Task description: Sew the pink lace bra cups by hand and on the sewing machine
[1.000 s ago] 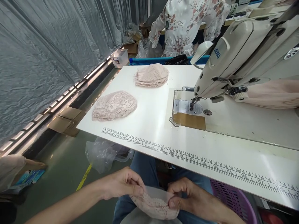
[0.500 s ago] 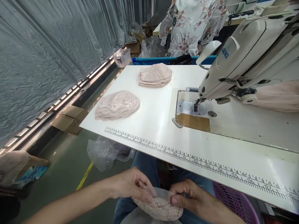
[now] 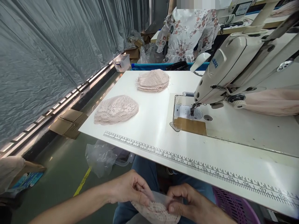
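Note:
Above my lap, in front of the table edge, both hands pinch a piece of beige lace (image 3: 160, 211) with a sheer, see-through layer along its upper side. My left hand (image 3: 136, 191) grips its left end between thumb and fingers. At the right end, my right hand (image 3: 184, 199) holds it the same way. The lower part of the lace runs out of the frame. On the white table (image 3: 149, 124) lies a stack of similar lace pieces (image 3: 116, 109). Behind that sits a stack of plain beige fabric pieces (image 3: 153, 81) with frayed edges.
A sewing machine (image 3: 221, 68) stands on the table's right, with beige fabric (image 3: 273, 101) behind it. A printed ruler (image 3: 173, 155) follows the front edge. Below right is a purple basket (image 3: 233, 205); below left, a plastic bag (image 3: 100, 158). A person (image 3: 184, 34) in a floral garment is beyond the table.
The view has tilted up slightly, so table and machine appear lower and a bit further left. Both hands keep their pinch on the lace, which sits slightly lower in the picture.

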`<action>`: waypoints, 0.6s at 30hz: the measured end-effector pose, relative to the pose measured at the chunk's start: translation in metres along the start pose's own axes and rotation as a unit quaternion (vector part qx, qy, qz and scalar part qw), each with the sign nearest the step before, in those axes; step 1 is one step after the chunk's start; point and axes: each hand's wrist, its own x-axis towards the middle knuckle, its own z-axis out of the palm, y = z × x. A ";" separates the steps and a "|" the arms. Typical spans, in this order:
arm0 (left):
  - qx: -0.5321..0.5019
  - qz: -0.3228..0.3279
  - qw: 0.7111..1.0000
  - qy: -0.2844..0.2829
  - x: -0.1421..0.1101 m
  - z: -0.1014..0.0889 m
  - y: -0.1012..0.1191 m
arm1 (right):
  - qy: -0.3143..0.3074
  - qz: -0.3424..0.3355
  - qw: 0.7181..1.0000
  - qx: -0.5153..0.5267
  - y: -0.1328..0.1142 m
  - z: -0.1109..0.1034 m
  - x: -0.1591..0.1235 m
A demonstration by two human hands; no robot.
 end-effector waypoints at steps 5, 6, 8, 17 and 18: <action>0.019 0.017 1.000 -0.005 -0.001 -0.001 0.002 | 0.011 -0.004 1.000 0.005 0.002 0.002 0.003; 0.022 0.016 1.000 -0.008 -0.001 -0.001 0.002 | 0.014 -0.007 1.000 0.001 0.001 0.002 0.002; 0.022 0.015 1.000 -0.015 -0.002 -0.002 0.003 | 0.013 -0.012 1.000 -0.010 0.000 0.001 0.000; -0.099 0.047 0.976 0.188 0.015 0.012 -0.010 | 0.294 -0.267 0.726 -0.562 0.040 0.028 0.004; -0.116 0.053 0.970 0.206 0.018 0.016 -0.011 | 0.307 -0.285 0.688 -0.593 0.044 0.038 0.012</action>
